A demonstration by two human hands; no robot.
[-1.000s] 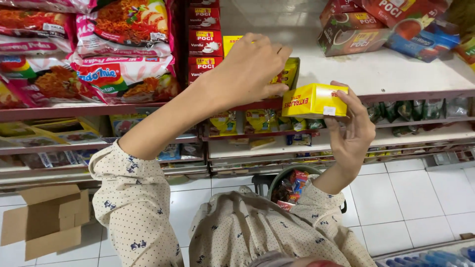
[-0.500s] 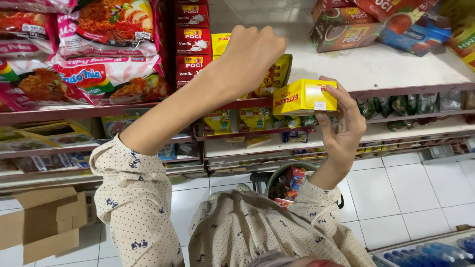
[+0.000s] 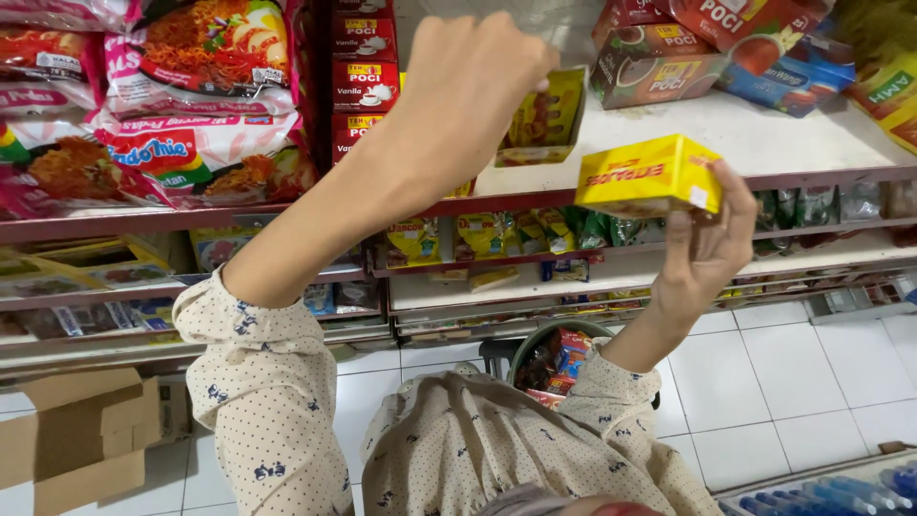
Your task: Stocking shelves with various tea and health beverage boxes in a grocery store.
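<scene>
My left hand [image 3: 478, 76] reaches up to the top white shelf [image 3: 764, 134] and is closed on a small yellow box [image 3: 544, 119] that stands upright near the shelf's front edge, right of the stacked red tea boxes [image 3: 363, 72]. My right hand [image 3: 707, 244] holds another yellow box [image 3: 650, 177] by its underside, just below and in front of the shelf edge, to the right of the first box.
Noodle packets [image 3: 191, 96] fill the shelf's left. Red, brown and blue boxes [image 3: 707, 53] lie jumbled at the back right. Lower shelves carry small sachets [image 3: 497, 234]. A basket of goods [image 3: 559, 358] stands on the tiled floor; an open cardboard carton [image 3: 76, 440] lies at the lower left.
The view has tilted upward a little. My right hand has kept the yellow box near the shelf edge, and my left hand has stayed on the box on the shelf.
</scene>
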